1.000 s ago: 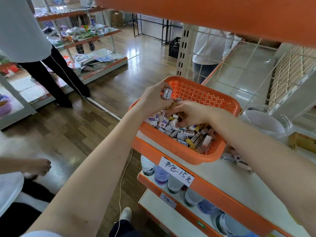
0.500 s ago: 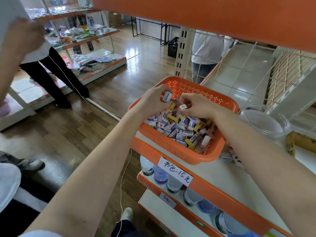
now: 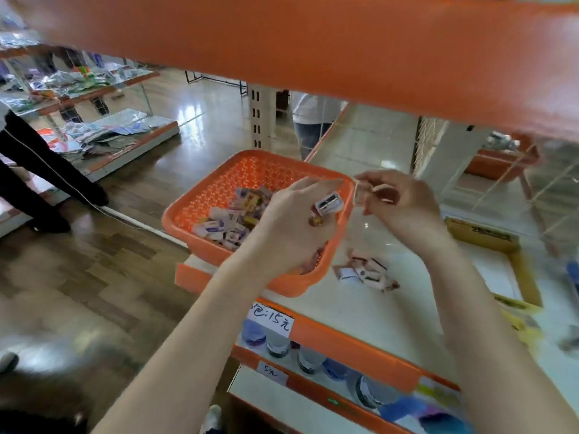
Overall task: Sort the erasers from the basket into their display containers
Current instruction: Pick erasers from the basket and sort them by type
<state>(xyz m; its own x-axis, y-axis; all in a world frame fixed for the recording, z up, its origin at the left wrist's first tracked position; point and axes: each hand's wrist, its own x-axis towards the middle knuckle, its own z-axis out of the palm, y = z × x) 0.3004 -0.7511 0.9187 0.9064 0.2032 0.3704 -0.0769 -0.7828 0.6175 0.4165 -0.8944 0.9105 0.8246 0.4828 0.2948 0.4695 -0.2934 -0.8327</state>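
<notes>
1. Orange perforated plastic basket (image 3: 200,211): sits at the left end of the white shelf top (image 3: 360,311); holds a heap of small wrapped erasers (image 3: 230,219) in purple, white and yellow, gathered toward its near right part.
2. Left hand (image 3: 291,225): hovers over the basket's right side, above the heap. Fingers curled; grips a white-wrapped rectangular eraser (image 3: 329,204) at the fingertips, with more small pieces tucked against the palm just below it.
3. Right hand (image 3: 407,202): hangs just right of the basket's right rim, above the shelf, near the other hand but not touching it. Pinches a small pale eraser (image 3: 380,191) between thumb and fingers, blurred by motion.
4. Loose pile of pink-and-white wrapped erasers (image 3: 366,272): lies on the shelf just right of the basket's near right corner, apart from both hands.
5. Brown cardboard box (image 3: 488,236): rests on the shelf, right of the right wrist.
6. Handwritten white price label (image 3: 272,321): sticks to the orange shelf edge, nearer than the basket; bottles (image 3: 279,343) stand on the shelf underneath.
</notes>
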